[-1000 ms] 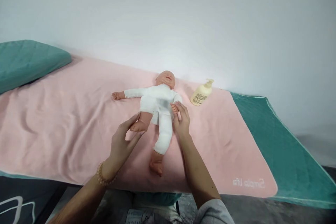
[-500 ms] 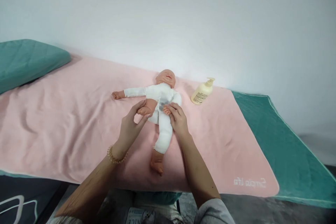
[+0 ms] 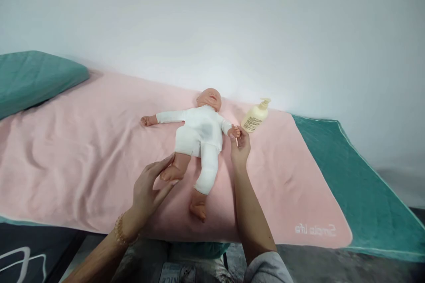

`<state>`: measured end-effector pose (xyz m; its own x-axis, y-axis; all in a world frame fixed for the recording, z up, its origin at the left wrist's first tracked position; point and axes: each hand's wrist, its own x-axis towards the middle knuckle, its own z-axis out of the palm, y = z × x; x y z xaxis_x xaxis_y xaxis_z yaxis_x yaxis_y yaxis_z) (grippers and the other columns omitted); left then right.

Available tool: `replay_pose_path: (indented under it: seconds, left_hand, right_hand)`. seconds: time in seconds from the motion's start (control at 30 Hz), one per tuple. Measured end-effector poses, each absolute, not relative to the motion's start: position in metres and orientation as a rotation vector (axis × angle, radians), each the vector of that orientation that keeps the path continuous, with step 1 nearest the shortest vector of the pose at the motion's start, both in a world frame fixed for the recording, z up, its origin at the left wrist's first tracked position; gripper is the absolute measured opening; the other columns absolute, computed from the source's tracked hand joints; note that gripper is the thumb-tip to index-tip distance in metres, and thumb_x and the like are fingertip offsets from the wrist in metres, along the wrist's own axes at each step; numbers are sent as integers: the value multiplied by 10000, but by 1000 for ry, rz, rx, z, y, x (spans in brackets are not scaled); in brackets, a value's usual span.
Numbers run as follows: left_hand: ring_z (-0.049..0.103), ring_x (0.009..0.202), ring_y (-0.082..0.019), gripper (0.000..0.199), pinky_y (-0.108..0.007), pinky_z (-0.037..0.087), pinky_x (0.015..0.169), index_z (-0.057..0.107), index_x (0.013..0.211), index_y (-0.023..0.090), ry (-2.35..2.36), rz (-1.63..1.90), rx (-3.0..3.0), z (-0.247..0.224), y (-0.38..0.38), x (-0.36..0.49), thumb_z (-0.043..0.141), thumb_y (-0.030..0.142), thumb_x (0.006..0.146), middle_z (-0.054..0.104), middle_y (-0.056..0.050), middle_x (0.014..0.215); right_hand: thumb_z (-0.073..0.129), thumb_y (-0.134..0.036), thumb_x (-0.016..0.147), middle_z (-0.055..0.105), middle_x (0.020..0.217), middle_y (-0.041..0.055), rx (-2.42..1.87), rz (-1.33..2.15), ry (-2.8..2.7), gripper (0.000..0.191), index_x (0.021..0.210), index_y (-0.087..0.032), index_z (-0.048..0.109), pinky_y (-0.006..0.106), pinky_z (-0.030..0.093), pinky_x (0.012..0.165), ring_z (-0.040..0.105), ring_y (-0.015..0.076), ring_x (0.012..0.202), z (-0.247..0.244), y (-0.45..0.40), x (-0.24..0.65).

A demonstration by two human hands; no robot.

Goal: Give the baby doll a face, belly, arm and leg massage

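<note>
At far left, a green pillow (image 3: 43, 80) rests on a pink blanket (image 3: 109, 150), which is spread before a pale wall (image 3: 212, 22); next comes the person's left hand (image 3: 151, 185), a beaded bracelet (image 3: 122, 230) at its wrist, grasping a doll's bare foot between fingers and thumb. In the middle, the doll (image 3: 207, 117) lies face up on the blanket, head toward the wall, one arm stretched out to the left; its body is white cloth with a grey patch on the belly, and its other leg points toward the person; the right hand (image 3: 241, 147) pinches the doll's small hand, drawn out to the right. Just beyond those fingers stands a cream pump bottle (image 3: 255, 118); farther right, mirrored white lettering (image 3: 315, 230) marks the blanket's corner; green quilted bedding (image 3: 360, 181) shows past its edge.
</note>
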<state>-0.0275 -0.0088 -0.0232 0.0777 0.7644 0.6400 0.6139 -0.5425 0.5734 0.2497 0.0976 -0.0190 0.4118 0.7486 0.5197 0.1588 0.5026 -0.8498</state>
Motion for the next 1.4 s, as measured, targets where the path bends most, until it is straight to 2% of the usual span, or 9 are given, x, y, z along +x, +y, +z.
replay_pose_path:
  seconds: [0.17,0.37,0.57,0.77,0.9,1.07,1.23,1.4]
  left_hand:
    - [666,1021,-245,518,-348,560,851,494,1373,220,1406,1293,2382,-39,-29,-46,604,421,908,703,-83,1179]
    - [692,981,-255,463,-373,566,840,525,1313,244,1466,1175,2423,-52,-44,-61,584,446,901,725,-72,1143]
    - [697,1018,-251,438,-367,574,850,529,1317,283,1528,1065,2367,-61,-61,-58,577,393,896,720,-52,1182]
    - [705,978,-237,427,-341,585,833,519,1328,263,1546,1106,2400,-66,-65,-52,567,385,921,735,-52,1142]
    - [694,1033,-233,484,-340,581,861,461,1403,272,1499,1142,2444,-65,-66,-51,558,346,935,722,-51,1181]
    - [687,1059,-235,546,-338,588,849,403,1464,293,1510,1181,2432,-61,-65,-50,548,338,940,713,-48,1199]
    - [654,1130,-253,611,-389,559,932,339,1508,302,1475,1204,2420,-53,-53,-47,549,328,935,679,-58,1268]
    - [646,1136,-257,563,-388,542,961,435,1452,274,1503,1346,2263,-34,-30,-35,594,351,916,668,-71,1285]
  right_hand:
    - [686,-385,829,600,1302,122,-1004,467,-935,417,1176,-193,558,456,439,1079,587,247,1255,-16,100,254]
    - [700,-449,776,610,1270,126,-1150,486,-622,499,1159,-177,533,424,485,1043,616,225,1181,-33,112,282]
    - [649,-422,826,649,1204,95,-1120,646,-426,416,1154,-192,537,409,552,978,653,207,1131,-52,122,304]
    - [629,-387,868,656,1222,93,-1086,680,-367,378,1175,-183,547,407,532,1018,656,192,1136,-50,122,302]
    - [638,-393,868,653,1223,91,-1089,675,-359,377,1169,-184,547,398,542,1008,658,189,1136,-48,121,300]
    - [647,-417,855,651,1201,98,-1108,627,-399,375,1129,-184,539,415,523,1023,648,204,1151,-42,120,297]
    - [657,-435,858,620,1268,125,-1116,453,-679,425,1171,-176,534,423,468,1073,610,215,1195,-26,107,271]
    - [559,-335,944,624,1282,123,-1095,248,-1235,365,1279,-193,550,458,464,1082,590,221,1225,-21,92,237]
